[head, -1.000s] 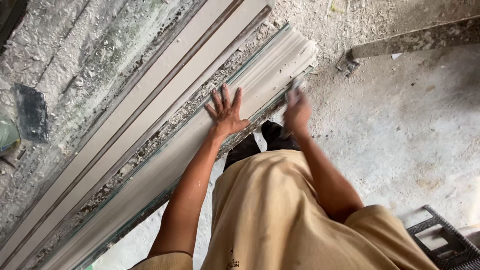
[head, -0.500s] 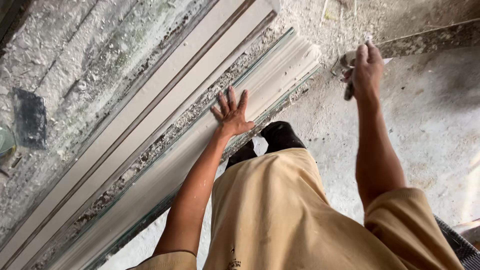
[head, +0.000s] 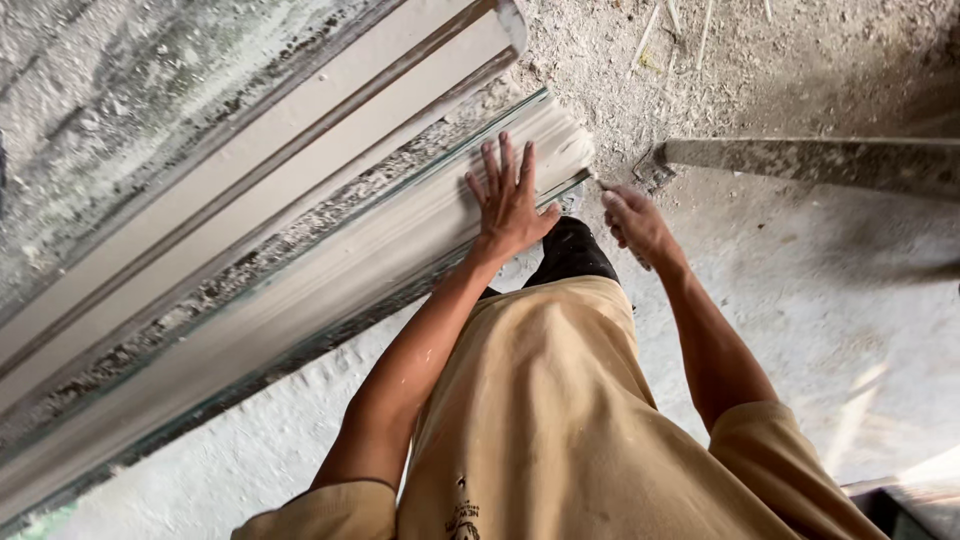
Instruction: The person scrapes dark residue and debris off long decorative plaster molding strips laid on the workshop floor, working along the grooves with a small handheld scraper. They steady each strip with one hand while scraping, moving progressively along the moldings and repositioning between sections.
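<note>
My left hand (head: 508, 200) lay spread flat on the white moulding (head: 330, 285) near its end; my right hand (head: 640, 225) gripped a small tool (head: 607, 186), kind unclear; moulding appeared fully formed.

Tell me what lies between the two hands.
In the head view, the end of the pale moulding under the left hand and a dark shoe below lie between it and the right hand.
</note>
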